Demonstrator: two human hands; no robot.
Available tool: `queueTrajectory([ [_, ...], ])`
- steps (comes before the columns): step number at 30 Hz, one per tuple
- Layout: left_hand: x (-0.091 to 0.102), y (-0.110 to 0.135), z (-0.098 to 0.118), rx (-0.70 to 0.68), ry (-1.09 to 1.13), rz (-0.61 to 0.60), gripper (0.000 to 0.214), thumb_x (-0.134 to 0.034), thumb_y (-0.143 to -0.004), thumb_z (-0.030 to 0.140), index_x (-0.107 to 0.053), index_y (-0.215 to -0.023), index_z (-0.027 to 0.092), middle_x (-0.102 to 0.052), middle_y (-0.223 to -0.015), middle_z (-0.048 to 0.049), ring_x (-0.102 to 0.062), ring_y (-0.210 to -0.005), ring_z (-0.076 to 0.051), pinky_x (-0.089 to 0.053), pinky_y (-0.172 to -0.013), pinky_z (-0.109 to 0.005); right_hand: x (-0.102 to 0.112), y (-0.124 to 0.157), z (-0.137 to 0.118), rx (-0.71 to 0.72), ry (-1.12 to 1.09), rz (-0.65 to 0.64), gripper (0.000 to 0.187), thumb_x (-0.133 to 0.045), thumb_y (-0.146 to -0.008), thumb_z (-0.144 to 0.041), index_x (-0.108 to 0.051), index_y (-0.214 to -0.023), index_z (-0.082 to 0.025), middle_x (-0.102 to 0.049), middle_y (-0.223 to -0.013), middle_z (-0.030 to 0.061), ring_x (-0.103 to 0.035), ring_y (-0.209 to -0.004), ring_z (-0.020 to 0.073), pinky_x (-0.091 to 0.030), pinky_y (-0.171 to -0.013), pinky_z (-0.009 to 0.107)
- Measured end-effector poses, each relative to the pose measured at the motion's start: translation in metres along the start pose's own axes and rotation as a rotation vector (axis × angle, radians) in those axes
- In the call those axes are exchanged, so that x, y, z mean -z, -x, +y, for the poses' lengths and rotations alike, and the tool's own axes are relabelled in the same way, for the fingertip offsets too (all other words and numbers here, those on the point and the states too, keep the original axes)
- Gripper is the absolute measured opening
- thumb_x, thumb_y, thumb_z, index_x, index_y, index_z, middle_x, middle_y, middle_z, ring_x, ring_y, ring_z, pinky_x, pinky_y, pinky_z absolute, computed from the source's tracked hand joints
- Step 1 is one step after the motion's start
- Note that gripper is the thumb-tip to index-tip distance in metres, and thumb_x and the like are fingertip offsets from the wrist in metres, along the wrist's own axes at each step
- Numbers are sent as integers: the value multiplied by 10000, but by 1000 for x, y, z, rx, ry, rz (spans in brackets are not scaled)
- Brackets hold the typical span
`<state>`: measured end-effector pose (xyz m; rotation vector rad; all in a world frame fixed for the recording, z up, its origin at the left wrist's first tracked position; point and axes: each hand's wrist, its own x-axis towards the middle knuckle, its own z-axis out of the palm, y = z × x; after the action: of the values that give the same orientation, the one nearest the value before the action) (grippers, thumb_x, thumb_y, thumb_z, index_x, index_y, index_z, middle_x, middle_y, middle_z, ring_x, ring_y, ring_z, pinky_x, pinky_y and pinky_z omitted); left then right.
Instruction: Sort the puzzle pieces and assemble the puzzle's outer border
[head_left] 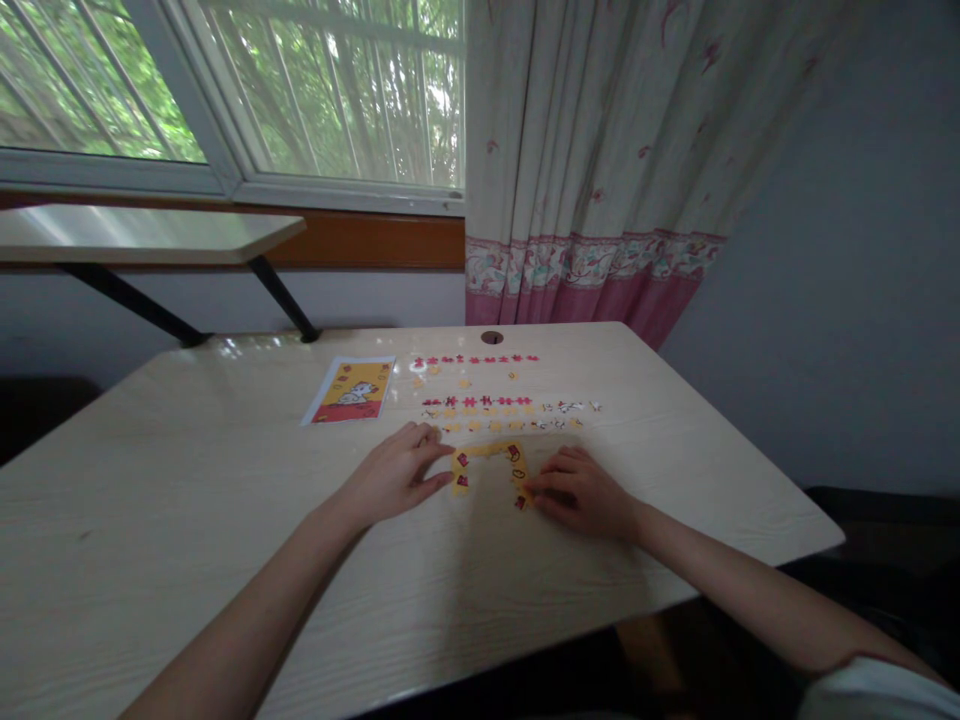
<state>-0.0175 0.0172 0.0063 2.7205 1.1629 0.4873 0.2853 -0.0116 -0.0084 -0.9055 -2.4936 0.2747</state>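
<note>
Puzzle pieces (522, 468), yellow with red figures, stand joined in a three-sided strip flat on the desk (225, 540), between its far and near edges, the open side toward the near edge. They look like thin card: light, fairly stiff, likely to skid on smooth wood, and the narrow strip would probably bend or part at its joints if lifted by one end. Better to hold it flat by the outer edges, pressing straight down beside a joint.

The left hand (409, 468) has thumb and forefinger spread, both tips at the strip's left side. The right hand (581, 490) has its fingers bunched at the right side; whether they pinch a piece I cannot tell. Loose pieces (470, 402) lie in rows toward the far edge, small enough to take by their rims. A picture sheet (356, 390) lies left of them.
</note>
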Motion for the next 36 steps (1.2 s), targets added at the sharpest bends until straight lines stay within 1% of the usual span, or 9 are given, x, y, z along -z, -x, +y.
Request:
queueTrajectory([
  [7,0,0,3,2,-20,10,313,-498,-852,371,-597,-1092,195,-528,-928,-81,-506,-863,-214,-457,-768,-360,0,1,0,30,50,-8,189,-523,-855,-303,-649,-965,-216,-630,-863,43,-524,-806,162,-374,-771,324],
  [11,0,0,2,14,-20,26,314,-488,-859,372,-601,-1083,183,-528,-929,-85,-511,-868,-216,-455,-772,-360,11,-19,11,52,107,16,189,-494,-872,-282,-649,-935,-194,-635,-880,55,-536,-815,162,-382,-762,309],
  [14,-1,0,1,13,-25,25,310,-492,-857,373,-600,-1082,188,-530,-940,-84,-515,-875,-215,-456,-775,-357,20,-52,36,18,139,-4,179,-497,-866,-239,-661,-904,-176,-653,-867,61,-557,-820,161,-395,-757,289],
  [19,-2,2,-2,13,-34,42,290,-475,-869,357,-596,-1080,202,-536,-970,-87,-517,-890,-217,-455,-786,-362,18,-111,93,-139,208,-122,258,-476,-850,-138,-645,-1045,-152,-650,-1014,91,-560,-951,175,-387,-868,287],
  [21,-2,2,-2,12,-33,52,281,-476,-869,353,-594,-1082,213,-535,-981,-84,-517,-898,-217,-454,-789,-363,14,-126,110,-191,231,-154,291,-478,-849,-144,-619,-1104,-146,-627,-1073,113,-543,-1004,189,-379,-879,291],
  [23,-1,2,-2,13,-30,50,281,-482,-866,348,-592,-1085,212,-533,-981,-84,-515,-899,-217,-454,-791,-365,10,-134,119,-208,236,-182,294,-486,-851,-169,-615,-1115,-152,-628,-1057,118,-547,-995,201,-383,-861,294],
  [27,0,2,0,18,-28,43,281,-487,-863,339,-592,-1088,208,-530,-955,-81,-510,-886,-216,-454,-783,-367,9,-140,122,-206,210,-227,240,-509,-839,-185,-655,-1028,-170,-651,-966,91,-566,-914,191,-388,-811,271],
  [33,1,1,2,19,-28,41,288,-478,-869,350,-593,-1083,195,-535,-947,-84,-507,-878,-216,-452,-777,-366,12,-144,123,-280,171,-269,157,-563,-763,-117,-657,-888,-102,-637,-864,101,-552,-768,156,-393,-706,238],
  [36,0,0,3,14,-28,37,288,-469,-874,344,-595,-1074,179,-538,-930,-86,-505,-868,-216,-451,-768,-364,12,-145,126,-299,143,-280,192,-558,-763,-115,-632,-939,-101,-621,-904,94,-537,-761,138,-391,-690,221],
])
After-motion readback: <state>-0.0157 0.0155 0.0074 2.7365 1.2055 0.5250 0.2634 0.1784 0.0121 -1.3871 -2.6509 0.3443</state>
